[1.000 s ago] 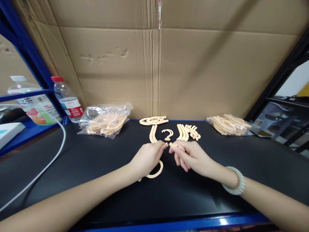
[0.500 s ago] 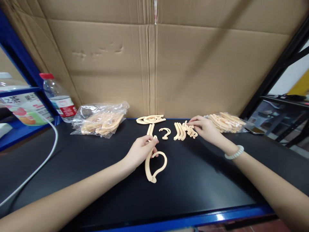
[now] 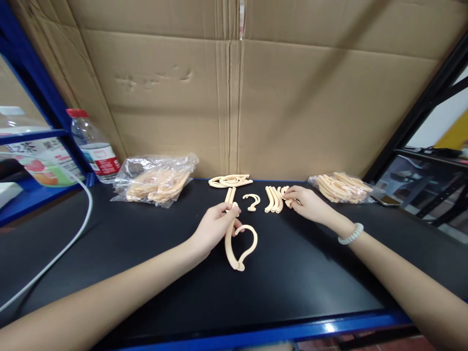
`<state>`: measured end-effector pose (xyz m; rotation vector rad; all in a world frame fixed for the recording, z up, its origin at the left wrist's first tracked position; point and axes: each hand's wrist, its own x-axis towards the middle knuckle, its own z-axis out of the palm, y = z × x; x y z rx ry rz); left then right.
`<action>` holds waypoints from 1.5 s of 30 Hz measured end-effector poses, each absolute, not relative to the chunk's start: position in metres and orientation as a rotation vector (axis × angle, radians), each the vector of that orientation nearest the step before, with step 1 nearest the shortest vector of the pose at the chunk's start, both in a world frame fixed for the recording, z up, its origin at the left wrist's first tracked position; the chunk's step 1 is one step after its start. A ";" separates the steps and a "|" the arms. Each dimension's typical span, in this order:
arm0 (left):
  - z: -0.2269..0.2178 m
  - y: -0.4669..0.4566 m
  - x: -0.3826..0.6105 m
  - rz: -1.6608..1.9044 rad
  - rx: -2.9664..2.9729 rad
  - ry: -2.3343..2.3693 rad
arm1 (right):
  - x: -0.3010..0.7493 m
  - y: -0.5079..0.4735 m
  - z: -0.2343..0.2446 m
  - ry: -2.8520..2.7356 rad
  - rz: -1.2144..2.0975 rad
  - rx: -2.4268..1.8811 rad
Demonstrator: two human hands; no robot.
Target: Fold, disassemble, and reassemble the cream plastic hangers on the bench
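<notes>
My left hand (image 3: pixel 215 225) is closed around the upper end of a cream plastic clothes hanger (image 3: pixel 231 253), partly put together. Its long curved arm points down toward me, and a hook (image 3: pixel 253 239) joins its lower end and loops to the right. Farther right, my right hand (image 3: pixel 309 204) pinches at small cream hanger parts (image 3: pixel 288 202), which its fingers partly hide. Beside those fingers stands a row of curved hanger arms (image 3: pixel 273 199). A loose hook (image 3: pixel 252 201) lies between the hands, and straight-looking arms (image 3: pixel 230 195) lie just beyond my left hand.
More cream pieces (image 3: pixel 230 181) lie against the cardboard wall (image 3: pixel 175 112). A clear bag of parts (image 3: pixel 157 180) sits at left, another bag (image 3: pixel 341 187) at right by a phone (image 3: pixel 385 199). A bottle (image 3: pixel 97 151) and a white cable (image 3: pixel 75 239) are at left.
My right hand has come down slightly, closer over the small parts. My left hand still grips the hanger, whose lower end has swung slightly right. The view has shifted a little.
</notes>
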<state>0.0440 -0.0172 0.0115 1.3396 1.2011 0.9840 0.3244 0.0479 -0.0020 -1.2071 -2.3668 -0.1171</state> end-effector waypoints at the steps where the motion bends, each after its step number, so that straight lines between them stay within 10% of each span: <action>1: 0.012 -0.018 0.044 0.991 1.336 1.204 | 0.325 0.048 -0.002 -2.371 -0.118 -1.209; 29: 0.009 -0.025 0.047 1.250 1.245 1.128 | 0.240 -0.041 0.006 -2.568 -0.419 -0.528; 35: 0.005 -0.025 0.038 1.612 2.132 1.189 | 0.245 -0.036 0.008 -2.376 -0.408 -0.679; 45: 0.007 -0.030 0.042 1.121 2.977 0.724 | 0.246 -0.036 0.011 -2.373 -0.571 -0.682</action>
